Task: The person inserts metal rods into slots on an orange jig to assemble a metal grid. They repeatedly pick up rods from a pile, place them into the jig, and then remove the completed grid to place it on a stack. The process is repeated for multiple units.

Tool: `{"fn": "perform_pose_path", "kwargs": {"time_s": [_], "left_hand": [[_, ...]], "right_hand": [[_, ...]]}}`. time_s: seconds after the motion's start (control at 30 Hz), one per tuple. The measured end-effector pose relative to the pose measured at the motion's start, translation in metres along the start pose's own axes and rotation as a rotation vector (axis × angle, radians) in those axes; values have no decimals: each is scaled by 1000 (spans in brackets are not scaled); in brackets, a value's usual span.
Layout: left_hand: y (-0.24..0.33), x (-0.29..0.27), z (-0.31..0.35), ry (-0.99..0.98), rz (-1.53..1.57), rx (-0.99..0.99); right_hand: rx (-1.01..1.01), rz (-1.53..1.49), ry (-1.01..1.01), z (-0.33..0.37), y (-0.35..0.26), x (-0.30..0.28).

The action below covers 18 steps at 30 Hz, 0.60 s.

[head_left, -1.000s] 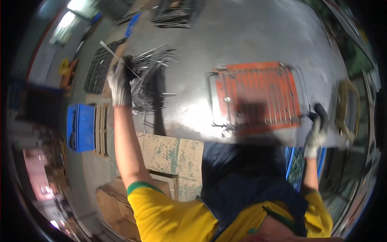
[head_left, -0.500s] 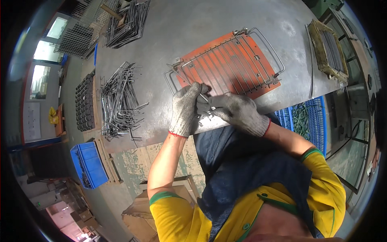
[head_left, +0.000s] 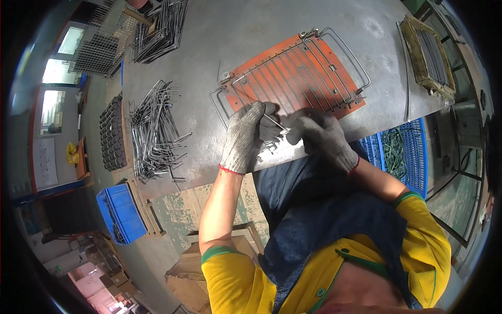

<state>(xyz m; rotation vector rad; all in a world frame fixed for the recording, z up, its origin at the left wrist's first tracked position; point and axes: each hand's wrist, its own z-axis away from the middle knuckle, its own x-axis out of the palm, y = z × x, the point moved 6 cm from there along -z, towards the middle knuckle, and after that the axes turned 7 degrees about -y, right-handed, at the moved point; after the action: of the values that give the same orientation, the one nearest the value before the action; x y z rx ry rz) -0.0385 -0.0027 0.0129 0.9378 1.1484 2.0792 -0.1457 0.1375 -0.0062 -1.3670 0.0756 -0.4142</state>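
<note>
My left hand (head_left: 243,132), in a grey knitted glove, is closed around a thin bent metal rod (head_left: 276,123) at the table's near edge. Beside the rod's free end is my right hand (head_left: 327,137), gloved too, with its fingers curled; whether they pinch anything is hidden. Several small metal pieces (head_left: 267,150) lie on the table just below the hands. Beyond them sits an orange plate (head_left: 251,70) bearing a wire rack (head_left: 300,78) of parallel rods, with a wire loop (head_left: 349,52) at its right end. My left hand overlaps the plate's near left corner.
Bent wire rods lie in a pile (head_left: 157,131) on the left and in a stack (head_left: 162,31) at the far left. A wooden frame of rods (head_left: 429,57) rests at the right edge. Below the table are a blue crate (head_left: 413,157) and a blue bin (head_left: 123,212).
My right hand has drawn slightly right, its fingers moving off the rod's end, which now shows more. My left hand keeps its grip. The view has shifted slightly.
</note>
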Motion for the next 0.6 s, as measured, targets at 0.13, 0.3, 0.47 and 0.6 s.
{"fn": "perform_pose_path", "kwargs": {"time_s": [0.13,0.3,0.47,0.6], "left_hand": [[2,-17,-12,109,-500,-200],[19,-20,-14,369,-1537,444],[15,-9,-16,185,-1783,522],[12,-4,-11,203,-1997,596]], "right_hand": [[-405,765,-54,-9,-2,17],[-374,1212,-251,-26,7,48],[-334,1193,-308,-28,21,50],[-372,1120,-267,-31,18,53]]}}
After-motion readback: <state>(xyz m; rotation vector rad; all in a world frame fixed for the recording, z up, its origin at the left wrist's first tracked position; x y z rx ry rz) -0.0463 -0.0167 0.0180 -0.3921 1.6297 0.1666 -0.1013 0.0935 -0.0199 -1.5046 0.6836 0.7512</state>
